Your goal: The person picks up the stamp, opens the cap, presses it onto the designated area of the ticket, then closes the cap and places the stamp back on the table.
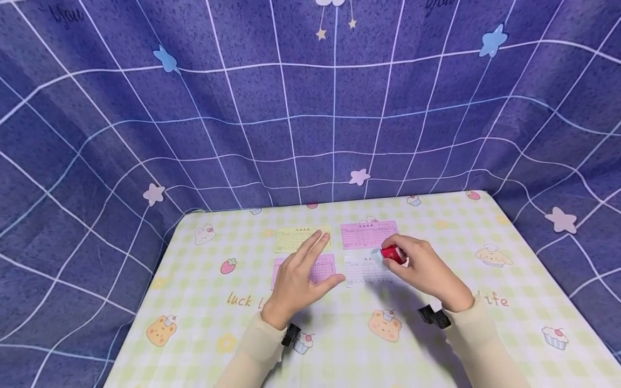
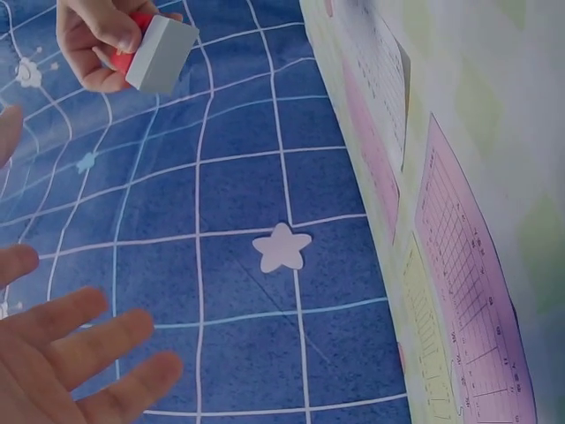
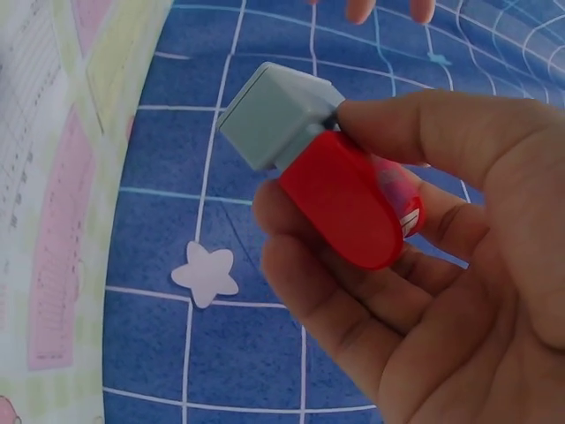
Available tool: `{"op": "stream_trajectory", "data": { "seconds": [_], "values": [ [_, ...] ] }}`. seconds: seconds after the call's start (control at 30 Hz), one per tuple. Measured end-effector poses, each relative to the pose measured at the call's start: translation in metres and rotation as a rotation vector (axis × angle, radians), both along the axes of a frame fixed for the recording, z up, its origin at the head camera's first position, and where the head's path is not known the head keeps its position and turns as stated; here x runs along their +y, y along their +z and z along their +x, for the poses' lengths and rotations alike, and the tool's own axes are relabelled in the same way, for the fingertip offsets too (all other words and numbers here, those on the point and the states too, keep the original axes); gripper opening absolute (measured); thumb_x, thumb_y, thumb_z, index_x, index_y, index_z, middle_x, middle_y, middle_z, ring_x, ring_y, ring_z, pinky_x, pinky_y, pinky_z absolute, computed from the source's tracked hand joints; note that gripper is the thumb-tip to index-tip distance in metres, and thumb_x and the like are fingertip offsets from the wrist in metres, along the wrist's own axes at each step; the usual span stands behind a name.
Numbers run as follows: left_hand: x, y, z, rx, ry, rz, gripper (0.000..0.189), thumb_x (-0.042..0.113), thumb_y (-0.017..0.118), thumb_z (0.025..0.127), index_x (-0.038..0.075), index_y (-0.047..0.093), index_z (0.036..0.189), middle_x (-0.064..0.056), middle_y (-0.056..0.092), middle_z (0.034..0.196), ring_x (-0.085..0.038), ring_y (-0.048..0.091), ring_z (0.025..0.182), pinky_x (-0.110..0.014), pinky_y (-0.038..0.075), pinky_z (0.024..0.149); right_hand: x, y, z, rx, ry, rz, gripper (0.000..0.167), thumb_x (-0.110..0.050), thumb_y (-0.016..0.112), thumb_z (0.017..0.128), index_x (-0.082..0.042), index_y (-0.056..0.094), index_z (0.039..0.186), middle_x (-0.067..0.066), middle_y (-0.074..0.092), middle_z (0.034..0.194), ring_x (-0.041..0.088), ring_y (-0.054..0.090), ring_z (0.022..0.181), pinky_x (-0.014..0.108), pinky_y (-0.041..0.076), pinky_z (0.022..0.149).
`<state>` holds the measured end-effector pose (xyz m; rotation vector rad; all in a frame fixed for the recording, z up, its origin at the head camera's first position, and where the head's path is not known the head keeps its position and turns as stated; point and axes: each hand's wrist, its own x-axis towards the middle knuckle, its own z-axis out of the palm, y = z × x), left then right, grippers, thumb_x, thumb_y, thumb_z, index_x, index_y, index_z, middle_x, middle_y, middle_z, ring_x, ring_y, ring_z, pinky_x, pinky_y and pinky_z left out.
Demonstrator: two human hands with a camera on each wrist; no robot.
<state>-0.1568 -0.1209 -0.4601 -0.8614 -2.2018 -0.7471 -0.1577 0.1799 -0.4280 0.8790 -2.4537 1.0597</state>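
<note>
My right hand (image 1: 427,269) holds a small red stamp (image 1: 392,254) between thumb and fingers, with its pale grey block-shaped end (image 3: 274,119) pointing left. It is raised over a white printed form (image 1: 361,272). My left hand (image 1: 301,275) hovers with fingers spread and nothing in them, above the lower pink form (image 1: 326,265), partly covering it. Behind that lies a yellow form (image 1: 289,241), its right edge overlapped by my fingertips in the head view. A second pink form (image 1: 366,234) lies behind the white one.
The table carries a green-checked cloth (image 1: 194,291) with printed cartoon figures. A blue gridded curtain (image 1: 252,134) with stars hangs along the back and both sides. Black wrist straps (image 1: 291,335) sit at both sleeves.
</note>
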Motion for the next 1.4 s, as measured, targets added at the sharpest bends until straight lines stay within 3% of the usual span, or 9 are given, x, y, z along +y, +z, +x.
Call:
{"op": "stream_trajectory", "data": {
  "seconds": [0.17, 0.4, 0.7, 0.87, 1.13, 1.4],
  "values": [
    [0.001, 0.000, 0.003, -0.012, -0.010, -0.009, 0.084, 0.071, 0.063, 0.095, 0.011, 0.055, 0.154, -0.013, 0.060, 0.150, -0.034, 0.071, 0.118, -0.048, 0.062, 0.084, -0.001, 0.001, 0.003, -0.012, 0.036, -0.024, 0.026, 0.004, 0.080, 0.086, -0.014, 0.068, 0.099, -0.013, 0.054, 0.077, 0.006, 0.052, 0.068, 0.022, 0.045, 0.059],
    [0.005, 0.002, 0.005, 0.037, -0.043, -0.018, 0.085, 0.067, 0.069, 0.094, 0.007, 0.055, 0.153, -0.013, 0.062, 0.148, -0.029, 0.066, 0.128, -0.047, 0.061, 0.089, -0.005, 0.005, 0.007, -0.032, 0.095, -0.055, 0.026, 0.001, 0.082, 0.087, -0.015, 0.067, 0.102, -0.014, 0.062, 0.086, 0.005, 0.056, 0.071, 0.024, 0.052, 0.069],
    [0.011, 0.004, 0.010, 0.003, -0.077, -0.035, 0.089, 0.067, 0.069, 0.094, 0.007, 0.049, 0.157, -0.011, 0.062, 0.149, -0.024, 0.065, 0.131, -0.043, 0.061, 0.088, -0.010, 0.008, 0.016, 0.015, 0.139, -0.068, 0.029, 0.001, 0.082, 0.088, -0.018, 0.065, 0.103, -0.015, 0.061, 0.087, 0.005, 0.054, 0.073, 0.023, 0.048, 0.066],
    [0.013, 0.005, 0.012, 0.019, -0.086, -0.038, 0.088, 0.063, 0.072, 0.094, 0.008, 0.048, 0.158, -0.012, 0.064, 0.147, -0.024, 0.065, 0.130, -0.043, 0.060, 0.091, -0.015, 0.009, 0.016, 0.018, 0.145, -0.058, 0.029, -0.002, 0.082, 0.089, -0.020, 0.066, 0.104, -0.016, 0.062, 0.089, 0.005, 0.055, 0.076, 0.025, 0.049, 0.068],
    [0.016, 0.005, 0.013, 0.021, -0.095, -0.017, 0.074, 0.056, 0.065, 0.102, 0.004, 0.053, 0.153, -0.012, 0.064, 0.145, -0.025, 0.066, 0.128, -0.044, 0.060, 0.092, -0.019, 0.007, 0.016, 0.005, 0.160, -0.057, 0.029, -0.004, 0.083, 0.089, -0.021, 0.066, 0.106, -0.016, 0.066, 0.094, 0.005, 0.061, 0.082, 0.030, 0.056, 0.074],
    [0.020, 0.006, 0.014, 0.023, -0.145, 0.004, 0.066, 0.051, 0.059, 0.107, 0.004, 0.053, 0.153, -0.014, 0.064, 0.145, -0.026, 0.066, 0.129, -0.042, 0.058, 0.099, -0.021, 0.005, 0.017, -0.018, 0.195, -0.081, 0.029, -0.004, 0.081, 0.091, -0.021, 0.066, 0.109, -0.014, 0.068, 0.097, 0.007, 0.066, 0.086, 0.030, 0.058, 0.078]
  ]
}}
